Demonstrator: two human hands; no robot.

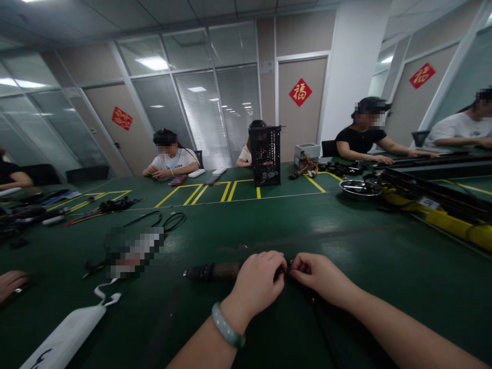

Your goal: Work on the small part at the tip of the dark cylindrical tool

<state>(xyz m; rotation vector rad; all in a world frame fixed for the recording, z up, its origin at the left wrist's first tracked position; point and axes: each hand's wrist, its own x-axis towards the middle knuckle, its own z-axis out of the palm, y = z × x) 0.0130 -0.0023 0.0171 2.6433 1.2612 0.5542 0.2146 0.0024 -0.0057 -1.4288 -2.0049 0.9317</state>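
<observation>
My left hand, with a pale green bangle on its wrist, is closed around the right end of a dark cylindrical tool that lies on the green table. My right hand pinches a small dark part where it meets the left hand's fingertips. What sits between the fingertips is too small to name. A dark cable or strap runs from under my right hand toward me.
A black open computer case stands mid-table past the yellow floor-style markings. A metal bowl, black rails and yellow tubes lie at right. Cables and a white pouch lie at left. Several people sit around the table; another person's hand rests at far left.
</observation>
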